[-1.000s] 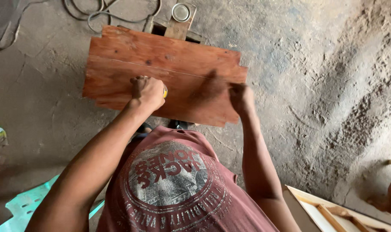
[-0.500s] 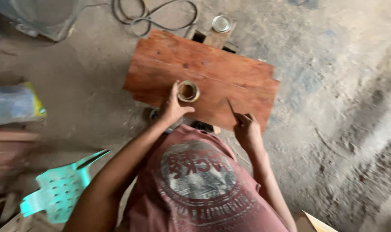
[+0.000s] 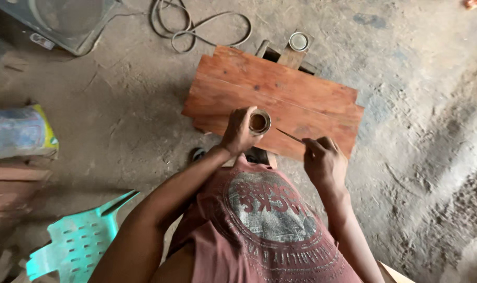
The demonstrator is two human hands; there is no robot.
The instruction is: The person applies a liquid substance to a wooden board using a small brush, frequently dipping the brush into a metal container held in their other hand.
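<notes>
A reddish-brown wooden board (image 3: 280,94) lies on a low stand in front of me. My left hand (image 3: 238,131) grips a small open round tin (image 3: 259,122) with brown stuff inside, held over the board's near edge. My right hand (image 3: 325,160) holds a thin dark blade or stick (image 3: 291,136) whose tip points toward the tin. My forearms and a faded red printed shirt fill the lower middle of the view.
A round metal lid (image 3: 298,41) rests on the stand beyond the board. A coiled cable (image 3: 196,26) lies on the dusty concrete floor. At left are a turquoise plastic chair (image 3: 78,243), a filled sack (image 3: 18,131) and stacked red planks (image 3: 10,183).
One second ago both hands pressed flat on the board. Now the left hand has lifted the open tin and the right holds the thin blade. The view has shifted right.
</notes>
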